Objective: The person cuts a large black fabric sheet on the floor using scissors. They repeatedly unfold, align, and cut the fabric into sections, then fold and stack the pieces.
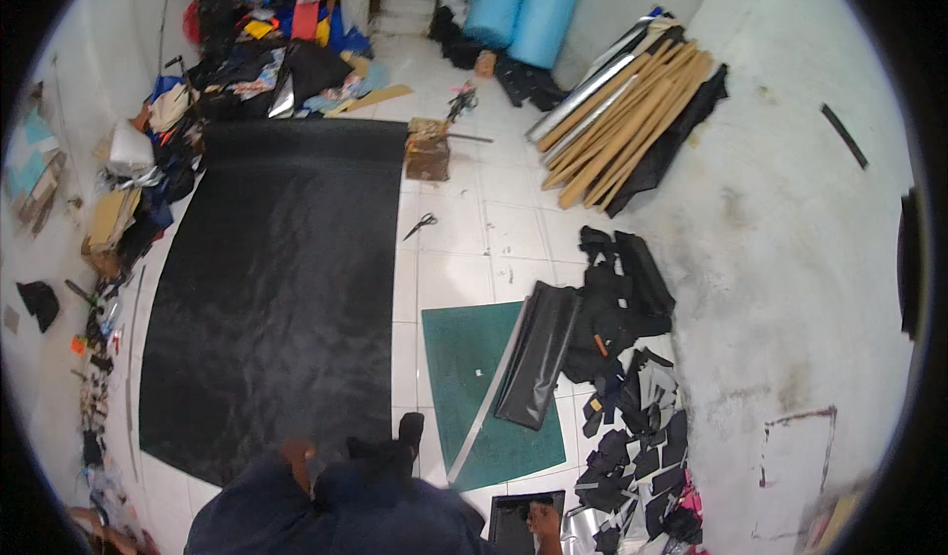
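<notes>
My left hand (299,459) hangs at the near edge of a large black sheet (276,298) spread over the floor, its fingers too dim to make out. The sheet's far end is a thick roll (306,145). At the lower right, my right hand (541,521) is curled over a dark rectangular panel (512,525) with a thin pale border. What its fingers hold is hidden. Ahead of that hand lies a green cutting mat (464,357), with a long metal ruler (491,389) and a folded black glossy piece (538,357) across it.
Scissors (421,225) lie on white tiles near a wooden block (428,155). Black scraps (632,456) pile along the right wall. Cardboard tubes (632,120) lean farther back, beside light-blue rolls (518,12). Fabric clutter (286,61) fills the far left.
</notes>
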Available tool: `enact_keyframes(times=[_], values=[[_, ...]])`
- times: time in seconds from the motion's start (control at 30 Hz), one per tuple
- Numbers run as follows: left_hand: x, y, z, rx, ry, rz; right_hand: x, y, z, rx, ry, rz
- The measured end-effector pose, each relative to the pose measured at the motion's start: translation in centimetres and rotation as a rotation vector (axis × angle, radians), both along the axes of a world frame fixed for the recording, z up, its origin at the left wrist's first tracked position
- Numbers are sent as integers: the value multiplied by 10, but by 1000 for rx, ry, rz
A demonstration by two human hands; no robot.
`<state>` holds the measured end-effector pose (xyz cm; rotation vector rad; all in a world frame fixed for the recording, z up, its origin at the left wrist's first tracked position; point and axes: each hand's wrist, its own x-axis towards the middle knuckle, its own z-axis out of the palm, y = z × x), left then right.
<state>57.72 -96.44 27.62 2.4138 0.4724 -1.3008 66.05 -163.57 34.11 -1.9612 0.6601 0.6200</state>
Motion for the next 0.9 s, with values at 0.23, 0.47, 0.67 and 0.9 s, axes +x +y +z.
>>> enact_keyframes(times=[0.23,0.47,0.67,0.9], values=[[301,-49,106,-259,-473,711,91,-14,18,52,370,-136],[424,-93,80,-244,-639,841,383,-13,2,30,276,103],[438,-99,65,-80,-378,1043,789,-60,19,54,-145,538],[351,-120,13,186,-115,1371,1007,305,52,-277,-823,1115]])
